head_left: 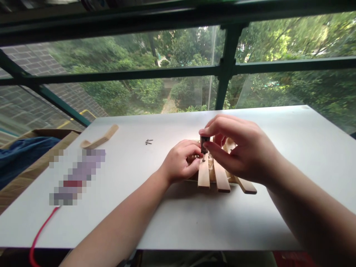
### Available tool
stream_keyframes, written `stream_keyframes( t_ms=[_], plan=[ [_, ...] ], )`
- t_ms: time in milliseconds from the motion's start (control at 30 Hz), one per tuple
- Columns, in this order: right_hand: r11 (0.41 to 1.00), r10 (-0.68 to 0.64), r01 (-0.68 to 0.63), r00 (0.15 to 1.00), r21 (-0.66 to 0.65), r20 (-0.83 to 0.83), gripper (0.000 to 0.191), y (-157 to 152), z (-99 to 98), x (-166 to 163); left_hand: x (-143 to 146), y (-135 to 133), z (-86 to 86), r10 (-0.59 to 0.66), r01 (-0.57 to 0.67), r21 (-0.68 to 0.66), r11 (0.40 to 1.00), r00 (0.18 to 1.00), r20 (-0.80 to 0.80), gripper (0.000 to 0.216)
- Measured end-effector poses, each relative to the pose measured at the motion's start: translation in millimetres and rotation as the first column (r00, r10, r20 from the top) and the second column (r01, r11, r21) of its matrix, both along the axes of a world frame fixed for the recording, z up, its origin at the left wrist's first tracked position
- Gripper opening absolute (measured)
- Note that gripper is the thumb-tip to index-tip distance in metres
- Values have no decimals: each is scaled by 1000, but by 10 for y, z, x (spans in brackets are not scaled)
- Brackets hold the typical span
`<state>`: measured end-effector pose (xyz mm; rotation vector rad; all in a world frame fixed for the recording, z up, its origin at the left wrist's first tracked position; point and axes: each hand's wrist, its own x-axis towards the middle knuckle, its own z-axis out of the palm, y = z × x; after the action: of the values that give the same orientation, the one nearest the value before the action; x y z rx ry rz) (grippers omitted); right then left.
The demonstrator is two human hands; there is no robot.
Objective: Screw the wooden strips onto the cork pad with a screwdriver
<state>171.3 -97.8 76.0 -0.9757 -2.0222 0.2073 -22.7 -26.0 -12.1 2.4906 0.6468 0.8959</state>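
My right hand (236, 146) pinches a short dark-handled screwdriver (205, 144) upright between thumb and fingers. Its tip points down at a small dark hole or screw head in the leftmost wooden slat (204, 176). My left hand (182, 160) grips that slat from the left, thumb nearer me and fingers on the far side. To the right, another wooden slat (222, 180) and a slanted wooden slat (246, 185) lie across a brownish base (211, 168). My right hand hides much of the base and the slats' far ends.
Several small screws (148, 141) lie on the white table (119, 163). A curved wooden piece (101, 139) rests at the far left, near a blurred-out object (80, 174) with a red cord (41, 230). Beside the table stands a cardboard box (59, 146) with blue cloth; windows line the back.
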Motion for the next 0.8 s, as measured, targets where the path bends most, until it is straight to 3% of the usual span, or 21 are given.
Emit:
stream_keyframes(
  t_ms=[167,433,633,800],
  plan=[
    [994,87,-89,996,-62,-29,21,12,3,44,-6,9,-20,0,1,10,1000,1000,-18,12],
    [995,47,-47,999,-85,3,25,-9,27,50,1,12,-16,-4,5,22,1000,1000,-24,16],
    [993,3,-3,1000,-114,-5,16,-23,22,37,-4,11,-26,15,-14,34,999,1000,-20,14],
    [993,24,-25,1000,-112,-15,24,-7,34,25,-8,7,-35,8,-8,29,1000,1000,-12,14]
  ],
)
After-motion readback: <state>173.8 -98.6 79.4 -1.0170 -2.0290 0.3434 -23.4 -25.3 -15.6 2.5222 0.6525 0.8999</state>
